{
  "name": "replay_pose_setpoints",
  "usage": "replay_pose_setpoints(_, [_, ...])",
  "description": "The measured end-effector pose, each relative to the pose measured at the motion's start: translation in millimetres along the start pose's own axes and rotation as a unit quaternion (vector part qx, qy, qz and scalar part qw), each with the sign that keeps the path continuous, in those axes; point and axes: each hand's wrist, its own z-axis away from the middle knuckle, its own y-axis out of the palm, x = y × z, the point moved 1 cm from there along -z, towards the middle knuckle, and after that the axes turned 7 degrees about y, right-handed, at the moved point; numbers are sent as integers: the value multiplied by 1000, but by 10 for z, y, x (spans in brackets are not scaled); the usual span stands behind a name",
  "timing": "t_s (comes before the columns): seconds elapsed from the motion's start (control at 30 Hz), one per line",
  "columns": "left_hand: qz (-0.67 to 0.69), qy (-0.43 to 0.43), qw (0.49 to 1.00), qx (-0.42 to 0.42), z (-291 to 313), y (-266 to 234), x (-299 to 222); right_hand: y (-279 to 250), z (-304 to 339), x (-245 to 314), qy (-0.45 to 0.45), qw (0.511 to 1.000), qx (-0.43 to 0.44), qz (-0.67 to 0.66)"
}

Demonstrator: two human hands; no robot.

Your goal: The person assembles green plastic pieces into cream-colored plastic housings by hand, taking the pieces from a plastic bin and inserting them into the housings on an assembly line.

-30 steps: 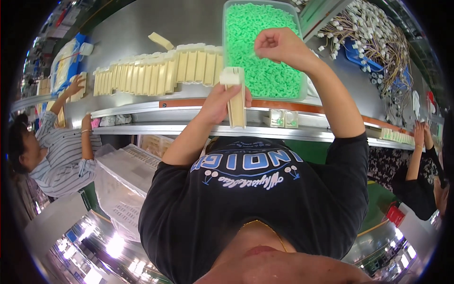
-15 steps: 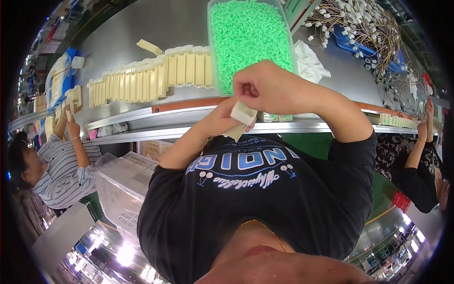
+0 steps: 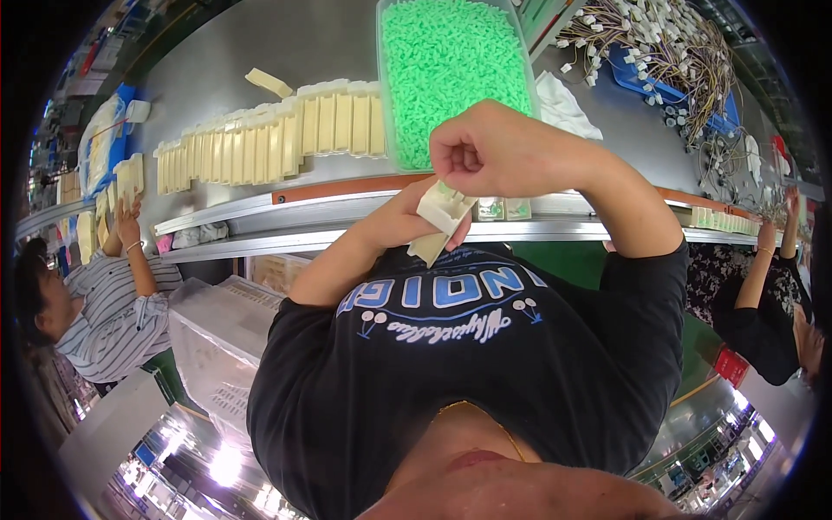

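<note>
My left hand (image 3: 400, 218) grips a cream plastic housing (image 3: 444, 211) with an open box-shaped end, held tilted in front of my chest at the table's edge. Over that open end, my right hand (image 3: 498, 152) is closed, its fingers curled and the thumb and fingertips reaching to the housing. A speck of green shows by those fingertips; what they pinch is mostly hidden. Just beyond the hands stands a clear tub (image 3: 387, 104) full of small green plastic pieces (image 3: 455, 61).
A long row of cream housings (image 3: 260, 143) stands left of the tub, with one loose housing (image 3: 269, 82) behind it. White cloth (image 3: 563, 104) lies right of the tub. Wired connectors (image 3: 659, 43) heap around a blue tray (image 3: 637, 78). Co-workers sit at both sides.
The right hand's fingers have curled further over the housing, and the housing has tilted slightly in my left hand. The whole view has shifted a little.
</note>
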Motion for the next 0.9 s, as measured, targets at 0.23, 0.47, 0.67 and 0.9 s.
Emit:
replay_pose_setpoints(0.23, [-40,10,997,-68,8,6,30,53,27,29,-24,996,-27,79])
replay_pose_setpoints(0.47, [-23,41,989,-138,-8,-49,0,274,37,-217,-129,957,-251,61])
replay_pose_setpoints(0.67, [-119,-12,977,-176,-151,-136,-72,418,92,-462,-176,921,-348,2])
replay_pose_setpoints(0.9, [-100,-31,971,-216,-214,-199,-261,320,193,-714,-131,889,-437,-43])
